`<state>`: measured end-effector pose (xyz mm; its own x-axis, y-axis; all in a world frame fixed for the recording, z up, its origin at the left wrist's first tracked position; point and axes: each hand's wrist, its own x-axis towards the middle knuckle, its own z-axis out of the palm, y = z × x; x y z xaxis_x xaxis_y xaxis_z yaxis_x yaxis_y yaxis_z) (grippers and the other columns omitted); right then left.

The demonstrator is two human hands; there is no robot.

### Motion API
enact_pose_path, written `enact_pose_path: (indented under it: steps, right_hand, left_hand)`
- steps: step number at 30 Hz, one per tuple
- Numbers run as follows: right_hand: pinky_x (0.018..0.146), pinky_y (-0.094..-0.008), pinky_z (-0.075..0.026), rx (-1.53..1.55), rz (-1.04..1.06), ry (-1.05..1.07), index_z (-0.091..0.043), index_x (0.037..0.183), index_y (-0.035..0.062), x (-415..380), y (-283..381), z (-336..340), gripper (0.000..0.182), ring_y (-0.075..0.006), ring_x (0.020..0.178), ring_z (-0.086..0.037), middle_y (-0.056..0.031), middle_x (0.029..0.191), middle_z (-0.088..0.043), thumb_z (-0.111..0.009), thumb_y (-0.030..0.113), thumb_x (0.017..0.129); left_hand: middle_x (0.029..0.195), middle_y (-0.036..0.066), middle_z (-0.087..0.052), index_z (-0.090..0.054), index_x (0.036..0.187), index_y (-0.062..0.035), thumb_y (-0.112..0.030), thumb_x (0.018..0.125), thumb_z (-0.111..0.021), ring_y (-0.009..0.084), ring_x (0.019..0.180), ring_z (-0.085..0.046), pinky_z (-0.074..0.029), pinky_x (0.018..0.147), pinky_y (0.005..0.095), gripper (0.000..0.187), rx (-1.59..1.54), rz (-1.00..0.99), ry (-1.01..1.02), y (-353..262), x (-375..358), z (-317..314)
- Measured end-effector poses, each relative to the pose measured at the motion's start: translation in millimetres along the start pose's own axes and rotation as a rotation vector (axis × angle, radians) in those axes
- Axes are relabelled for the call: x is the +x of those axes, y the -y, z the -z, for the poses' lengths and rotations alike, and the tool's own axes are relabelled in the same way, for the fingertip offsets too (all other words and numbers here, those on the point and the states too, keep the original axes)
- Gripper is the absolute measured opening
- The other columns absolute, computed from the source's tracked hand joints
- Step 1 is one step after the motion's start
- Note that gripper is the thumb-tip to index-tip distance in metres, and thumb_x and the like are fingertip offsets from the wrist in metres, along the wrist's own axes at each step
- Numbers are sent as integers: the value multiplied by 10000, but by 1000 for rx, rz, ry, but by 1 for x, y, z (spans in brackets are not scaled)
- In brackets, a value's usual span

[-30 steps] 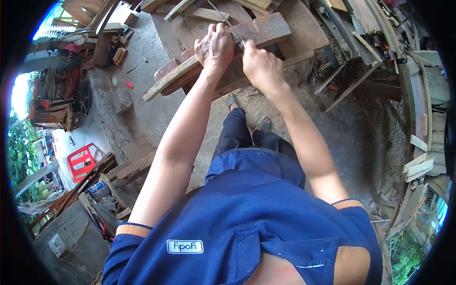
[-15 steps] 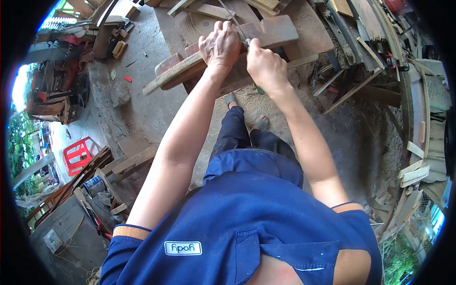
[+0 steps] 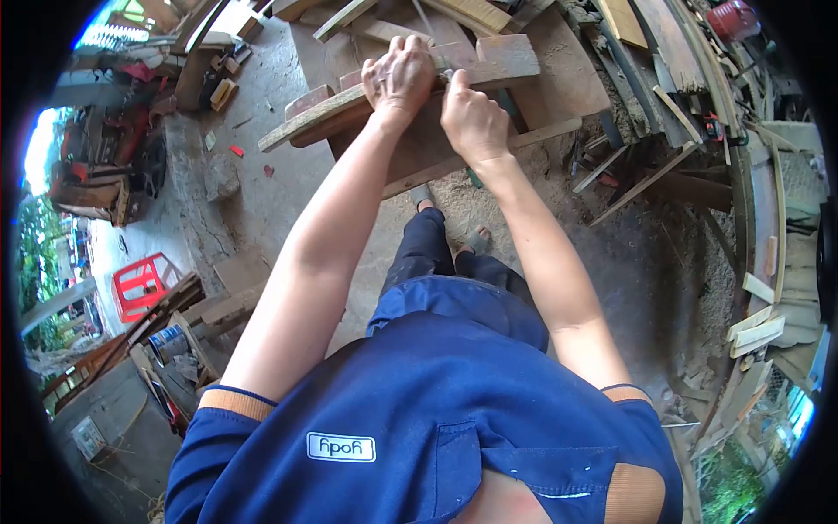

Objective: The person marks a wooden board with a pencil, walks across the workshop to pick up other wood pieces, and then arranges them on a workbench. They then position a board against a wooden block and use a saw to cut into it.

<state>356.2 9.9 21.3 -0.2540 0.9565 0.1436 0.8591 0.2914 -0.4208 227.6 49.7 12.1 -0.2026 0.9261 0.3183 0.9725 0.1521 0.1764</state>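
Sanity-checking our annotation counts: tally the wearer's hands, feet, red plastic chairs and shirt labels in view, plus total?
Hands: 2 (left hand, right hand)
Feet: 2 (left foot, right foot)
Red plastic chairs: 1 (red chair, at the left)
Shirt labels: 1 (white "yody" label)
Total: 6

A grey concrete floor (image 3: 271, 196) is stretching across the workspace, pale sawdust (image 3: 458, 185) lying over part of it; toward the left edge, a red plastic seat (image 3: 140, 286) is standing out against bright ground, and daylight is coming in beside green foliage (image 3: 39, 249); dark machinery (image 3: 109, 157) is sitting beyond the seat; long boards (image 3: 672, 52) are lining the right side; more greenery (image 3: 742, 489) is showing at the lower right.
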Motion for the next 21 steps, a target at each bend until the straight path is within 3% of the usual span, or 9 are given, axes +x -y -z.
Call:
enact_pose_path:
  steps: [5, 7, 10, 15, 18, 19, 21]
  right_hand:
    - [579, -452, -573, 34, -2, -34, -509, 964, 47, 4, -1, -2, 132, -347, 685, -711, -189, 694, -689, -448, 160, 933]
    - [586, -446, -574, 18, -16, -3, -509, 980, 47, 4, 0, -3, 138, -347, 688, -711, -187, 695, -690, -444, 162, 939]
    - [603, -450, -575, 21, -41, 28, -512, 985, 42, 6, 5, 1, 140, -350, 702, -712, -193, 703, -690, -442, 155, 939]
    - [628, -469, -576, -10, -51, 73, -509, 978, 33, 8, 9, 6, 139, -359, 719, -711, -211, 718, -688, -437, 146, 941]
    - [620, -465, -579, 4, -41, 45, -508, 977, 31, -8, 9, 15, 141, -360, 714, -711, -216, 711, -685, -439, 149, 946]
    - [612, -463, -580, -11, -53, 95, -510, 976, 28, -25, 8, 21, 143, -361, 711, -710, -217, 711, -684, -437, 147, 948]
    - [604, -460, -580, -37, -51, 157, -513, 974, 25, -34, 6, 25, 144, -362, 708, -710, -219, 710, -683, -436, 145, 949]
  left_hand:
    - [1092, 145, -668, -605, 1114, -153, -380, 982, -373, 350, 966, -659, -476, 838, 477, 351, -58, 19, 98, 3, 19, 6]
    - [1127, 188, -664, -579, 1186, -173, -425, 985, -336, 372, 1027, -642, -463, 885, 485, 404, -128, 225, 445, 6, 36, 14]
    - [1081, 206, -680, -594, 1100, -118, -375, 988, -319, 378, 1020, -645, -465, 878, 476, 393, -78, 238, 324, -6, 30, 12]
    - [999, 156, -703, -637, 1048, -122, -330, 981, -332, 349, 973, -661, -478, 852, 465, 375, -82, 199, 187, -5, 26, 6]
    - [1009, 150, -706, -641, 1039, -107, -316, 967, -358, 336, 975, -668, -483, 843, 460, 359, -73, 190, 210, -4, 26, 7]
    - [1035, 158, -700, -630, 1102, -152, -371, 986, -327, 364, 1014, -648, -483, 862, 471, 392, -86, 221, 273, -3, 28, 8]
    - [1030, 167, -699, -629, 1101, -151, -369, 985, -328, 367, 1007, -651, -482, 861, 474, 390, -90, 225, 261, -3, 29, 7]
